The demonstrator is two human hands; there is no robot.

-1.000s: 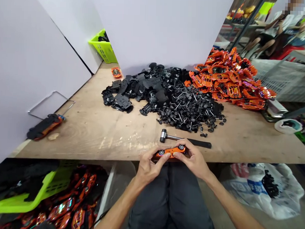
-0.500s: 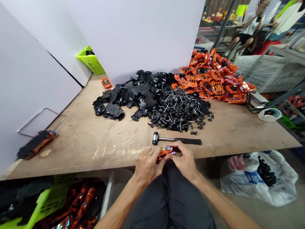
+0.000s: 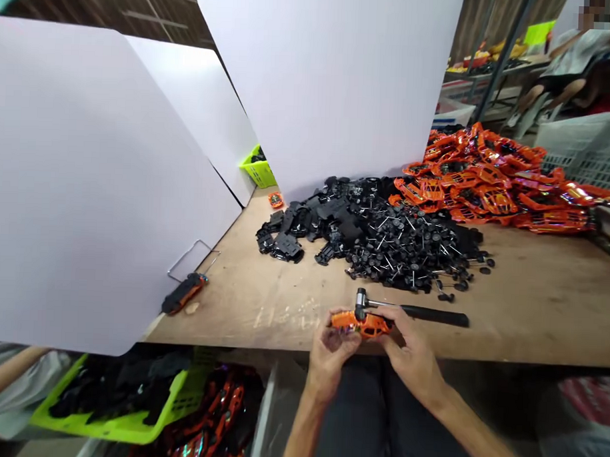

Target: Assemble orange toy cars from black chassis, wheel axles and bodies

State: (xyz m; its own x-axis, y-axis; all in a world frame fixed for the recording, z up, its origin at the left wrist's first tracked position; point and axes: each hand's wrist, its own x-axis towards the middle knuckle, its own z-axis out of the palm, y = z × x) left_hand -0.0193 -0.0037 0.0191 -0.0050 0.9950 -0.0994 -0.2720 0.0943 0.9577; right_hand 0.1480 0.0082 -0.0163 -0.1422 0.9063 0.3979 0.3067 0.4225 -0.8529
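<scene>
The small orange toy car (image 3: 362,322) is pinched at its ends between your left hand (image 3: 330,353) and right hand (image 3: 413,352), just over the counter's (image 3: 532,310) near edge. Its glossy, curved plastic shell looks slippery, so a loosened grip could likely drop it off that edge. The steel-headed hammer (image 3: 412,311) lies just behind, near a loose pile of black wheels (image 3: 414,249) on thin metal axles.

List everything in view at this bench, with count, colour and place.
toy car: one, orange, held at the table's near edge
hammer: one, black handle, on the table beyond the hands
wheel axles: a pile, black, mid-table
chassis parts: a pile, black, left of the axles
car shells: a pile, orange, far right
table: one, bare wood
white boards: three, left and back
baskets: two, green, one under the table, one far back
left hand, right hand: both grip the toy car
</scene>
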